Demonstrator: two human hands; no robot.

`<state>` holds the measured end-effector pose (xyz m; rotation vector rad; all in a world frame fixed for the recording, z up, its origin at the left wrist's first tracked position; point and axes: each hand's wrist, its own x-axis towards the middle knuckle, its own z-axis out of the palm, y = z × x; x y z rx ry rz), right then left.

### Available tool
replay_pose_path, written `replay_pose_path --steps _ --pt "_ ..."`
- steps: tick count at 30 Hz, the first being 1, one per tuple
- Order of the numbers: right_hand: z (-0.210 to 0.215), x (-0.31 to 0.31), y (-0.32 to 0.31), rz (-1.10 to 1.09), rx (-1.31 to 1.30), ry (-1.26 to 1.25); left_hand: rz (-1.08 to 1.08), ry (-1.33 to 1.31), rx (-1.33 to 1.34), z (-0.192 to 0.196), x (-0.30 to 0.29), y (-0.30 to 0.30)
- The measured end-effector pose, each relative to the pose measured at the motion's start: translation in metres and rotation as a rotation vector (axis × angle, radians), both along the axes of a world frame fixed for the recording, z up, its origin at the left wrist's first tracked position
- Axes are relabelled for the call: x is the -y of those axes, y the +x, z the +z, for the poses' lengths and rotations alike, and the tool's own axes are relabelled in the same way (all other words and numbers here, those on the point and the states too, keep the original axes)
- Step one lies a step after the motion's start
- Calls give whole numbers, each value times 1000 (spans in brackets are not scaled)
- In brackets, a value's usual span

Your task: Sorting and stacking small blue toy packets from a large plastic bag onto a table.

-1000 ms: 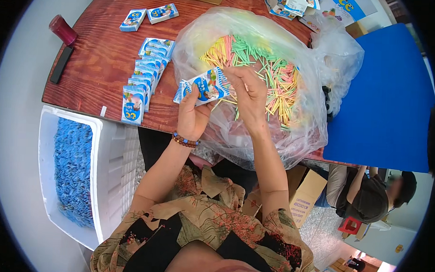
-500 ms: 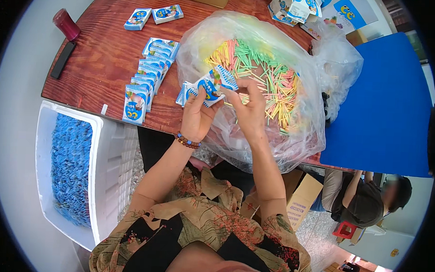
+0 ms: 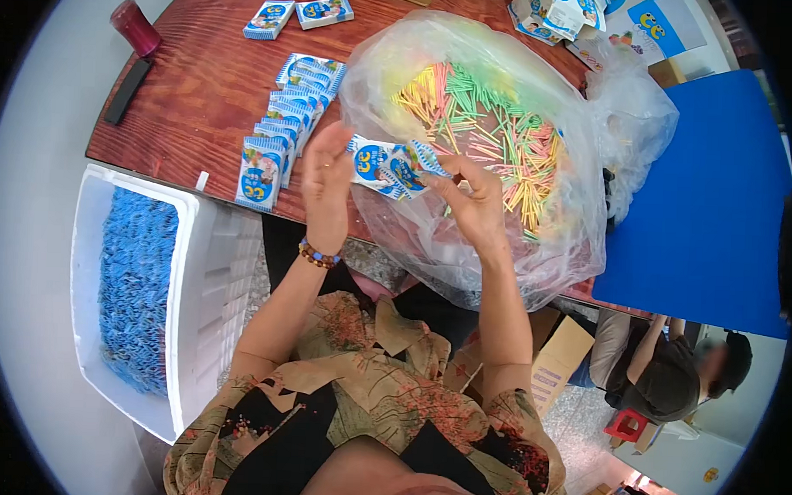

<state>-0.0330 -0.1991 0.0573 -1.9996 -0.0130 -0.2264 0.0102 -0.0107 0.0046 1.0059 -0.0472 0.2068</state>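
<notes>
My right hand (image 3: 474, 202) pinches the right end of some small blue-and-white printed packets (image 3: 383, 167), which overlap, so I cannot tell how many there are. To their left, my left hand (image 3: 327, 180) is upright with its fingers stretched out, holding nothing visible. Just left of that hand, an overlapping row of similar packets (image 3: 263, 169) runs away across the table. Behind and right of the held packets lies a big clear plastic bag (image 3: 380, 68), opened wide. Loose thin sticks (image 3: 525, 165) in yellow, pink and green fill part of it.
On the wooden table (image 3: 201, 84) are two small boxes (image 3: 324, 12), a dark red jar (image 3: 135, 27) and a black bar (image 3: 128, 91). A white foam bin (image 3: 184, 319) of blue packets stands at left. A blue board (image 3: 685, 223) lies right; a person (image 3: 671, 371) sits beyond it.
My left hand has let go of the packets and moved left, its fingers now straight. My right hand still holds them, slightly farther right. The whole view has shifted a little.
</notes>
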Motion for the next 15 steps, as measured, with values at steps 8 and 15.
replay_pose_path --steps 8,15 --pt "-2 -53 32 228 -200 541 -212 27 -157 2 -32 -4" --pt "-21 -144 48 459 23 475 368 485 127 -15 -119 -26"
